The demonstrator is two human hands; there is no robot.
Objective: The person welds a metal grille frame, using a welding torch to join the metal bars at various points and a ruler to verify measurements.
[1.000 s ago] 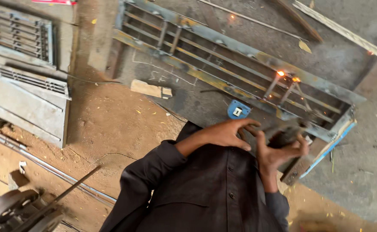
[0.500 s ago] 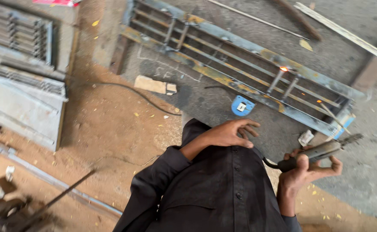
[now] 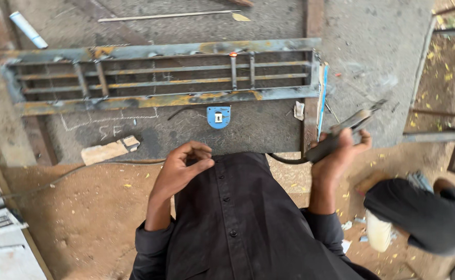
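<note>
One view only, from the head camera. Landmark: the long metal grille lying flat on the concrete slab, its bars rusty and scorched, with a small orange glow on its upper rail.

Right hand: below the grille's right end, off the slab edge, fingers wrapped around the handle of a welding electrode holder. The holder's tip points up and to the right, away from the grille and clear of it. A dark cable leaves the handle toward the person's black shirt.

Left hand: below the grille's middle, holding nothing, fingers curled loosely inward with thumb near the fingertips, hovering above the shirt front.

A small blue lock plate lies just below the grille's lower rail, between the two hands. A pale wooden block lies below the grille's left half, beside chalk marks. A thin rod lies above the grille.

Another person, in dark clothing, crouches well below and right of the grille's right end.
</note>
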